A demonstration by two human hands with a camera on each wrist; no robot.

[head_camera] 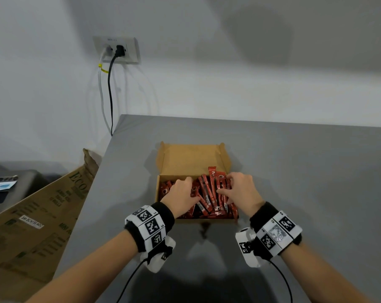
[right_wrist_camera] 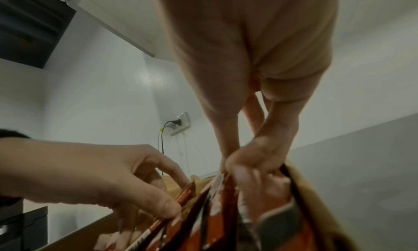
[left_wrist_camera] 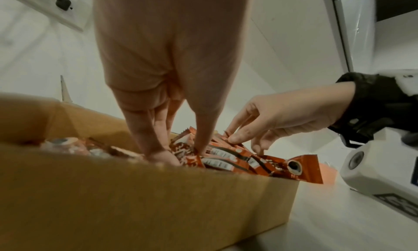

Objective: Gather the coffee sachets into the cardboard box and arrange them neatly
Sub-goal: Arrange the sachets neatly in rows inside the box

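In the head view, a cardboard box [head_camera: 194, 158] is seen at the centre of the frame on a grey tabletop [head_camera: 305, 171], its lid folded back toward the wall. Its lower half is filled with red coffee sachets [head_camera: 209, 193], lying at mixed angles, a few propped against the lid at the upper right of the pile. The left hand [head_camera: 180, 196] is laid on the sachets left of centre, fingers curved down into the pile. The right hand [head_camera: 239, 191] is set on the right part of the pile, fingers bent among the sachets and the thumb stretched toward the left hand. Marker bands are worn on both wrists. A wall socket [head_camera: 117, 50] with two cords plugged in is seen at the upper left, and a printed cardboard sheet [head_camera: 36, 217] leans at the lower left beside the tabletop.

In the left wrist view, the left hand [left_wrist_camera: 167, 87] reaches down from the top centre, its fingertips [left_wrist_camera: 201, 146] pressed onto the sachets [left_wrist_camera: 237, 160] inside the box [left_wrist_camera: 158, 201]. The right hand [left_wrist_camera: 278, 119] enters from the right, a sachet edge pinched between thumb and forefinger. One sachet juts over the box wall at the right.

In the right wrist view, the right hand [right_wrist_camera: 251, 147] is closed round a bunch of sachets [right_wrist_camera: 217, 219] at the lower centre. The left hand [right_wrist_camera: 95, 174] comes in from the left, with sachets pinched between thumb and fingers.
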